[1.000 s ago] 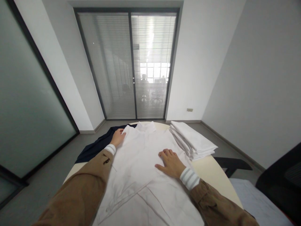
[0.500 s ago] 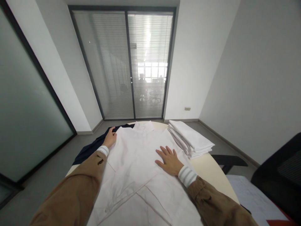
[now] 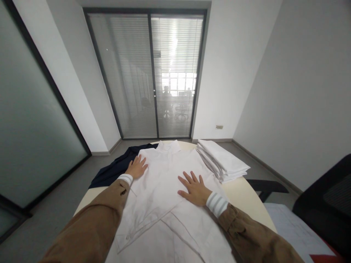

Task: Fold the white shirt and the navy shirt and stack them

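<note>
A white collared shirt (image 3: 161, 182) lies spread over the table, its collar at the far edge and its lower part running out of view toward me. Wrinkles and crossing fold lines show across its near half. My left hand (image 3: 137, 167) rests on the shirt's left shoulder side with the fingers spread. On the right half of the chest lies my right hand (image 3: 195, 190), palm down, fingers apart. Neither hand grips anything.
Folded white garments (image 3: 221, 160) are stacked at the table's right side. A dark navy garment (image 3: 115, 170) lies along the left edge. The pale round table (image 3: 246, 201) has a black chair (image 3: 329, 197) to its right. Glass doors with blinds (image 3: 175, 73) stand beyond.
My left hand has moved right and slightly down from the shirt's left edge onto the fabric, and its fingers have spread. My right hand has shifted very slightly left.
</note>
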### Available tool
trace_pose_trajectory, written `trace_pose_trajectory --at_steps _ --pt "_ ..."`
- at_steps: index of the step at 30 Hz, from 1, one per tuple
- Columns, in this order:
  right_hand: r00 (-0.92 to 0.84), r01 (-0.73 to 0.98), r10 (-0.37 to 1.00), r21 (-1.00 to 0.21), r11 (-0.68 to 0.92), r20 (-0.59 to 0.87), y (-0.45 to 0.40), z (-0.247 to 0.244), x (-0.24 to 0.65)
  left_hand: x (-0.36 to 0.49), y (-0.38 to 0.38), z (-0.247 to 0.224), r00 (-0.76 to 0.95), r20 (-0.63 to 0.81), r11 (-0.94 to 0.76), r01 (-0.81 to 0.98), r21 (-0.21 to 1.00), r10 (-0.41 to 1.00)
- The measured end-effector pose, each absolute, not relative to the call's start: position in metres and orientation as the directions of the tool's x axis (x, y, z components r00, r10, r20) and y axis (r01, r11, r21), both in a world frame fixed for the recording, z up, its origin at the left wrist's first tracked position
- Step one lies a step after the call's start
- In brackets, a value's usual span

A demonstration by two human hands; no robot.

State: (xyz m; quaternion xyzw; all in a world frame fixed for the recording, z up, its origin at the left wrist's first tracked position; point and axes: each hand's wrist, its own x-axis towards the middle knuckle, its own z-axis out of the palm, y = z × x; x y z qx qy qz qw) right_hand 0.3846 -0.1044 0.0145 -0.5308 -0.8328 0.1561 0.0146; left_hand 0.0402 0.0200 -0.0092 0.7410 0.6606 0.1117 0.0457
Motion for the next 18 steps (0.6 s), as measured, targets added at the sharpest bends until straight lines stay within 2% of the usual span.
trace_pose_trajectory --at_steps 3,6,9,12,14,18 --pt "-0.435 0.876 0.9 -0.243 0.415 -0.032 -0.108 0.025 0.384 0.046 0.005 0.0 0.161 0.121 -0.183 0.963 0.198 0.979" --pt "-0.37 0.91 0.928 -0.184 0.371 0.04 -0.112 0.038 0.388 0.061 -0.016 0.013 0.166 0.148 -0.192 0.964 0.184 0.975" --pt "-0.352 0.921 0.924 -0.231 0.313 -0.15 -0.114 0.047 0.401 0.079 -0.042 0.02 0.084 0.122 -0.106 0.978 0.182 0.989" --pt "-0.44 0.879 0.823 -0.36 0.313 -0.359 -0.114 0.049 0.415 0.095 -0.074 0.017 0.036 0.051 -0.044 0.983 0.181 0.998" --pt "-0.499 0.84 0.767 -0.445 0.311 -0.405 -0.114 0.046 0.42 0.103 -0.094 0.014 0.033 0.039 -0.039 0.984 0.172 0.999" --pt "-0.523 0.789 0.745 -0.566 0.239 -0.415 -0.116 0.039 0.423 0.106 -0.118 0.011 0.055 0.033 -0.06 0.984 0.17 0.998"
